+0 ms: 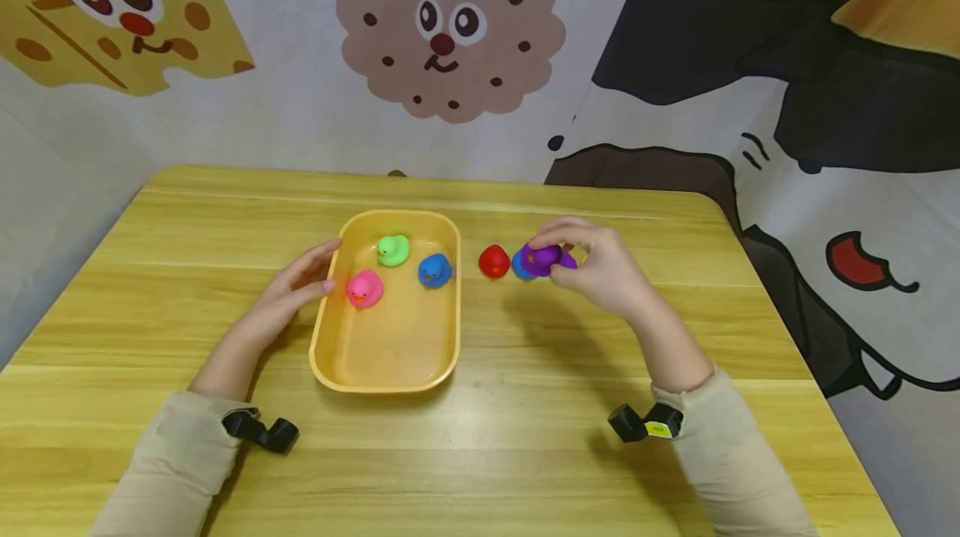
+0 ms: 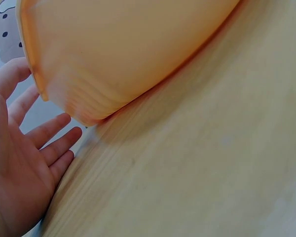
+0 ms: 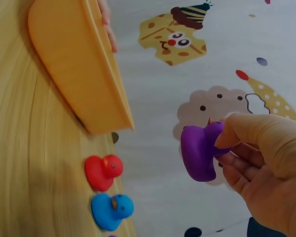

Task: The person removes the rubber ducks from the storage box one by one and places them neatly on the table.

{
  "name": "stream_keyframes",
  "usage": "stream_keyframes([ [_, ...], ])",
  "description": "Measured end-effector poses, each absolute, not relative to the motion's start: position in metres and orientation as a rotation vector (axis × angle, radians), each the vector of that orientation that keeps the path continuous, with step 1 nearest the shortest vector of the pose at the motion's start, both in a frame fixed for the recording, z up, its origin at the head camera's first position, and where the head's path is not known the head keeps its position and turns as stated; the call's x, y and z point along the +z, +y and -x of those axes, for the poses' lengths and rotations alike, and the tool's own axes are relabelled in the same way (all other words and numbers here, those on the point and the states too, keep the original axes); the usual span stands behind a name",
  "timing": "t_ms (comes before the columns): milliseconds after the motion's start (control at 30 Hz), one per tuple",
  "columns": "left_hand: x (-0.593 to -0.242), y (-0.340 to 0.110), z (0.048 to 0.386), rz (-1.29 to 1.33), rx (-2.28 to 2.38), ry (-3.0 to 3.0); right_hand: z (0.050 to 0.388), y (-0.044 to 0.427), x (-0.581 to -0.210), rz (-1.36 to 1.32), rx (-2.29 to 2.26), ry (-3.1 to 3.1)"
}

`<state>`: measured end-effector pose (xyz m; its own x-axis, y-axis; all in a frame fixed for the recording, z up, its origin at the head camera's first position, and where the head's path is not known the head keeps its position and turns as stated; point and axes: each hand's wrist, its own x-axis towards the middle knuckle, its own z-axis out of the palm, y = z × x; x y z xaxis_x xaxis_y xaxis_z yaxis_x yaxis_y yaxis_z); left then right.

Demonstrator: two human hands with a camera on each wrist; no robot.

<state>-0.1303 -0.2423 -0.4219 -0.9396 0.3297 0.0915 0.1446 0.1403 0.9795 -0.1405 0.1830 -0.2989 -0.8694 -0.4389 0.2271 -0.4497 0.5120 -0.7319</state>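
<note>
My right hand pinches a purple duck between thumb and fingers, off the table, right of the tray, near a red duck. My left hand, fingers loosely spread, touches tray's left rim; green, pink and blue ducks inside.

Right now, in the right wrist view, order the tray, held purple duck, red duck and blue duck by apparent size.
Tray
Purple duck, nearer the camera
Red duck and blue duck: too alike to rank
</note>
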Motion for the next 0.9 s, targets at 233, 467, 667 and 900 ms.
stream_keyframes([
  [233,-0.421,-0.242,0.130,-0.475,1.911,2.257,0.143,0.194,-0.301,-0.782,1.272,-2.709],
  [467,-0.422,-0.243,0.131,-0.449,1.886,2.280,0.146,0.203,-0.307,-0.739,1.208,-2.711],
  [667,-0.422,-0.242,0.130,-0.447,1.880,2.281,0.149,0.214,-0.311,-0.728,1.185,-2.722],
  [900,-0.422,-0.242,0.130,-0.469,1.906,2.265,0.156,0.233,-0.312,-0.724,1.120,-2.728],
])
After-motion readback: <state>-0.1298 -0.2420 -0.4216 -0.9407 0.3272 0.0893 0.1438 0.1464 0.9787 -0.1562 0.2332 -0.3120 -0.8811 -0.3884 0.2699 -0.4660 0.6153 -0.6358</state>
